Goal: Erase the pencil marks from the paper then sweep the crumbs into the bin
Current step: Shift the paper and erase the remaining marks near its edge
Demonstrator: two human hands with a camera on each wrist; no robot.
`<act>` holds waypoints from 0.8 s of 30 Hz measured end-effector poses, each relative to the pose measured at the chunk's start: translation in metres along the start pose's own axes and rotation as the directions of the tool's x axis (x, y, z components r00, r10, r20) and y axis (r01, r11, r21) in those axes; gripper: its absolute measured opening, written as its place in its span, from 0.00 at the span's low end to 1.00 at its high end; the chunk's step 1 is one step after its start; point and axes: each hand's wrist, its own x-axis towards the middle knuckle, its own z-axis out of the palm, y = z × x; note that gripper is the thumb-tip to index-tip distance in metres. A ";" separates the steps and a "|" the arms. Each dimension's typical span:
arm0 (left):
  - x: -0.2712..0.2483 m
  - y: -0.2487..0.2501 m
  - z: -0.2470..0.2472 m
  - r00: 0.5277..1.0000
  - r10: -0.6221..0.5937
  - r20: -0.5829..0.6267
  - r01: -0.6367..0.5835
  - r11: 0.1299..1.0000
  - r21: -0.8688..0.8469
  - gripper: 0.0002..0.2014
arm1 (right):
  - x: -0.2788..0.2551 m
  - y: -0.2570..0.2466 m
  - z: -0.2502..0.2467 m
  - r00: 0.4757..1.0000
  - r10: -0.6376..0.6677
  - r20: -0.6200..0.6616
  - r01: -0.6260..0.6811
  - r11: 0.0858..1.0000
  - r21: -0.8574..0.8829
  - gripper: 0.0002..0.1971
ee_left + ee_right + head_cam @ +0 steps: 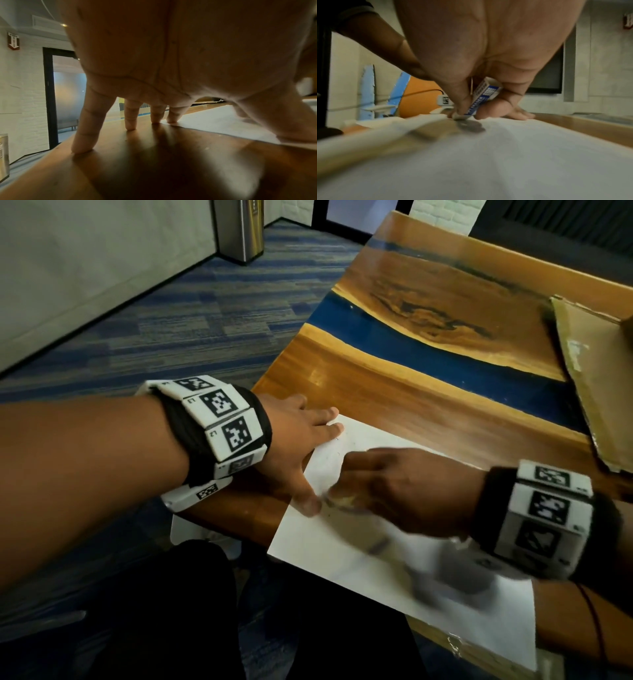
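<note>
A white sheet of paper lies at the near edge of the wood table. My left hand lies flat with spread fingers, index and thumb pressing the paper's left edge, the other fingers on the wood. My right hand is blurred over the middle of the sheet. It pinches an eraser in a blue-and-white sleeve, whose white tip touches the paper. Faint pencil marks show near the left index finger.
A flattened cardboard piece lies on the table at the right. A steel bin stands on the carpet by the far wall. A blue resin stripe runs across the tabletop. My dark trousers are below the table edge.
</note>
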 end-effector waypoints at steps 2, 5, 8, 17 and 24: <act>0.000 -0.001 -0.001 1.000 -0.001 0.004 0.001 1.000 0.012 0.67 | 0.004 0.027 -0.005 0.983 0.135 -0.121 -0.143 0.988 -0.063 0.17; -0.001 -0.002 -0.001 1.000 -0.010 0.017 0.010 1.000 0.020 0.67 | 0.003 0.045 -0.006 0.947 0.240 -0.214 -0.270 0.955 -0.122 0.14; -0.001 -0.002 -0.002 1.000 -0.005 0.025 0.005 1.000 0.027 0.67 | 0.001 0.010 0.003 0.995 -0.024 -0.101 0.013 0.994 -0.112 0.12; -0.005 -0.010 -0.020 0.996 -0.075 0.039 0.074 0.997 0.026 0.61 | -0.012 0.041 -0.013 0.890 0.443 -0.104 -0.440 0.896 0.051 0.13; -0.018 -0.004 -0.010 0.991 0.008 -0.132 -0.019 0.996 -0.083 0.41 | -0.017 0.032 -0.004 0.845 0.522 -0.119 -0.510 0.852 0.117 0.13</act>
